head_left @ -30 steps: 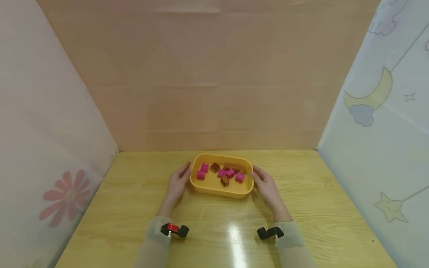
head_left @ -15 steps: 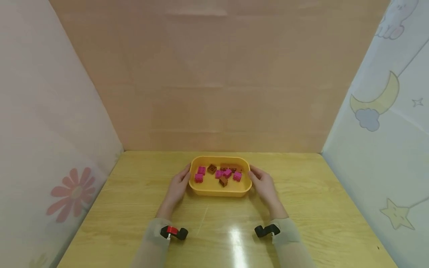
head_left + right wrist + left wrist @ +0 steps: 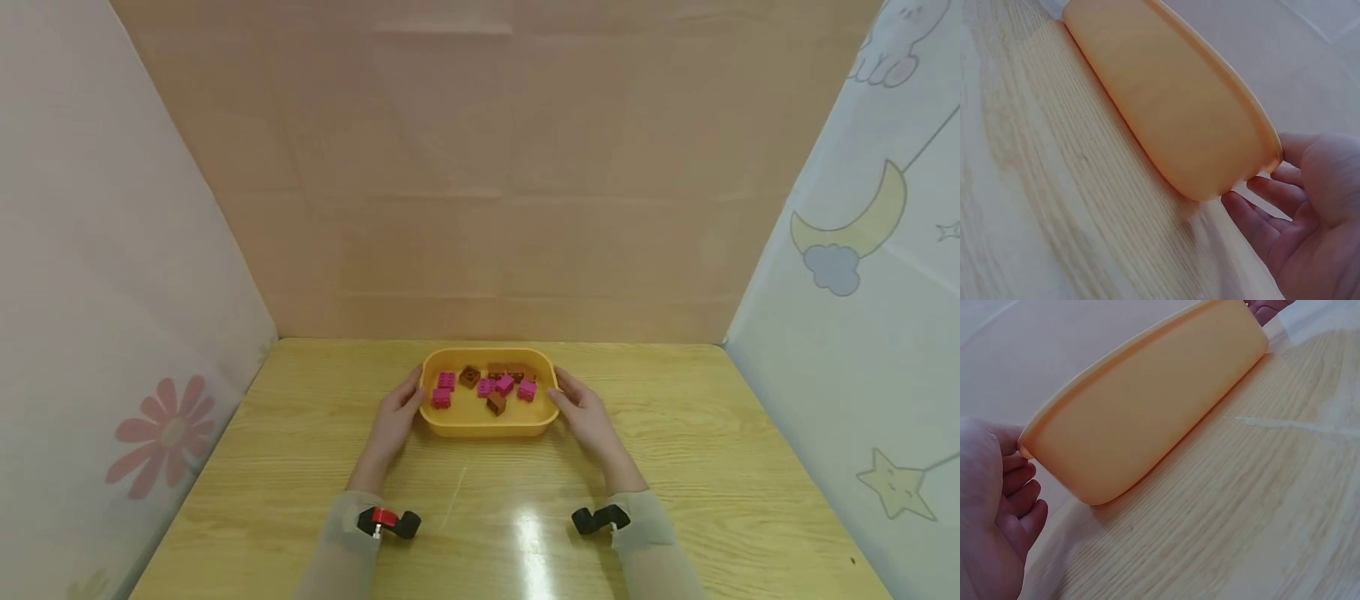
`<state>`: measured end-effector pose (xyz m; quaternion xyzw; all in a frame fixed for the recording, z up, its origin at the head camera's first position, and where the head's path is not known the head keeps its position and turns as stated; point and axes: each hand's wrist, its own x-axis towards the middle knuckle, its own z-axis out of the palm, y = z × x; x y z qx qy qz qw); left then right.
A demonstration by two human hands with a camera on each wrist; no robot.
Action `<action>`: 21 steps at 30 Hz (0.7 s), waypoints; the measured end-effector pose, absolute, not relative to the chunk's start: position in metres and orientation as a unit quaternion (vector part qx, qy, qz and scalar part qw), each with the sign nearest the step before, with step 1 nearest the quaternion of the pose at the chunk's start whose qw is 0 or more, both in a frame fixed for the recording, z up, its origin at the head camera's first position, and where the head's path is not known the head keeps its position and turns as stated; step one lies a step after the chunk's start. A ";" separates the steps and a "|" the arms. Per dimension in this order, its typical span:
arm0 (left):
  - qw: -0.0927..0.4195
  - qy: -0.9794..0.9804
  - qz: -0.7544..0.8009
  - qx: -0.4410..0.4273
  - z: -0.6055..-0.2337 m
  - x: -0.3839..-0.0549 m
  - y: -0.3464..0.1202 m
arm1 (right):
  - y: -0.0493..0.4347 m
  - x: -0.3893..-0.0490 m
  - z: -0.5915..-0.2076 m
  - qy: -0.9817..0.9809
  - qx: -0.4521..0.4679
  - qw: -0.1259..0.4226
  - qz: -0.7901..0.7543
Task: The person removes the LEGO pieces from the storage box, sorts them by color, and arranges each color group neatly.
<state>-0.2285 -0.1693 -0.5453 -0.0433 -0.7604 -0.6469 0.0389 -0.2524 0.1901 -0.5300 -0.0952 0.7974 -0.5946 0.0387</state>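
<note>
While my left hand (image 3: 396, 408) pinches one end of the yellow tub (image 3: 483, 431) at its rim, the tub appears to rest on the table (image 3: 285, 467), near the far edge. Inside, pink blocks (image 3: 441, 398) and brown blocks (image 3: 496, 404) lie scattered, probably light but apt to slide if I tilt. My right hand (image 3: 588, 414) grips the other end, fingers curled below the rim: likely stiff, smooth plastic, best held by both ends.
</note>
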 end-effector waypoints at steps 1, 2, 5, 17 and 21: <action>0.040 -0.762 -0.644 -0.045 -0.546 -0.228 -0.169 | 0.190 -0.252 -0.530 0.797 -0.094 0.040 -0.596; 0.041 -0.764 -0.642 -0.047 -0.546 -0.228 -0.169 | 0.190 -0.252 -0.530 0.796 -0.094 0.042 -0.596; 0.043 -0.767 -0.639 -0.050 -0.548 -0.228 -0.169 | 0.190 -0.252 -0.530 0.795 -0.091 0.044 -0.599; 0.043 -0.771 -0.634 -0.050 -0.552 -0.226 -0.169 | 0.187 -0.247 -0.522 0.837 -0.075 -0.015 -0.542; 0.048 -0.772 -0.632 -0.056 -0.552 -0.227 -0.170 | 0.180 -0.247 -0.515 0.841 -0.080 -0.067 -0.532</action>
